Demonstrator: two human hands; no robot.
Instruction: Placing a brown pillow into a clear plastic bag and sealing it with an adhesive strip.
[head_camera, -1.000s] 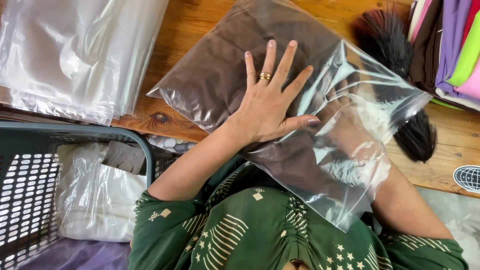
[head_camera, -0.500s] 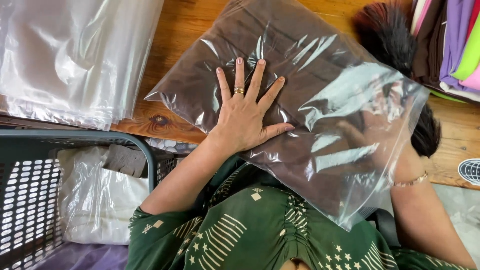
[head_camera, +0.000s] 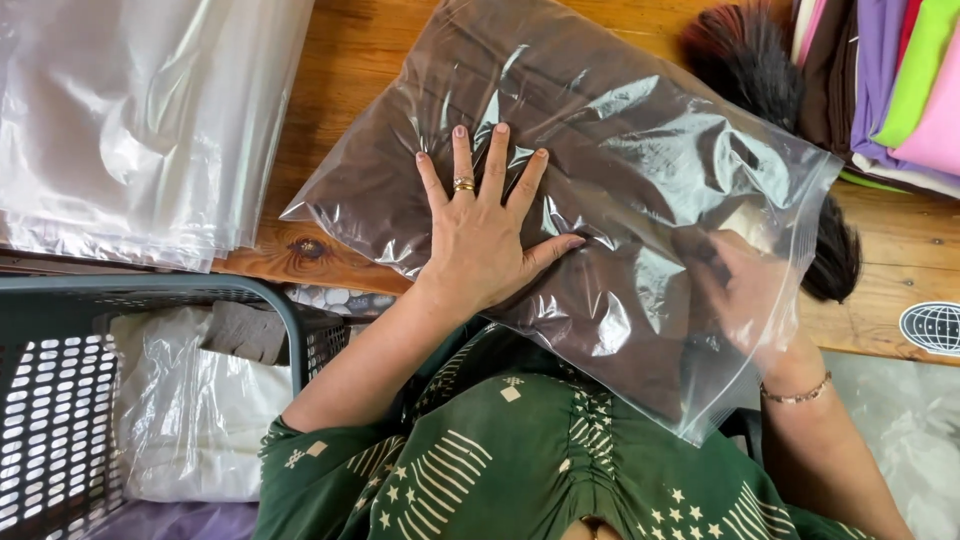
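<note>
**A:** so what's the biggest thing here? looks like the wooden table (head_camera: 350, 90) takes up most of the view

**B:** yeah, and on its left side sits a fat stack of clear plastic bags (head_camera: 130, 120). Below that, off the table edge, there's a dark grey mesh basket (head_camera: 60, 420) with bagged pale fabric in it

**A:** and the main item?

**B:** a big clear zip bag (head_camera: 600, 170) with folded dark brown fabric inside, lying tilted across the table's near edge, its lower corner hanging over the person's green patterned lap

**A:** hands?

**B:** left hand (head_camera: 485, 235) is flat on top of the bag, fingers spread wide, palm pressing down, gold ring on one finger. Right hand (head_camera: 745, 290) is under or behind the bag's right side, seen only through the plastic, so I can't tell whether it's gripping or just supporting. Thin bracelet on that wrist

**A:** anything else?

**B:** folded clothes (head_camera: 890, 80) in purple, green and pink at top right, and a dark feathery brush (head_camera: 750, 60) poking out from behind the bag
</note>
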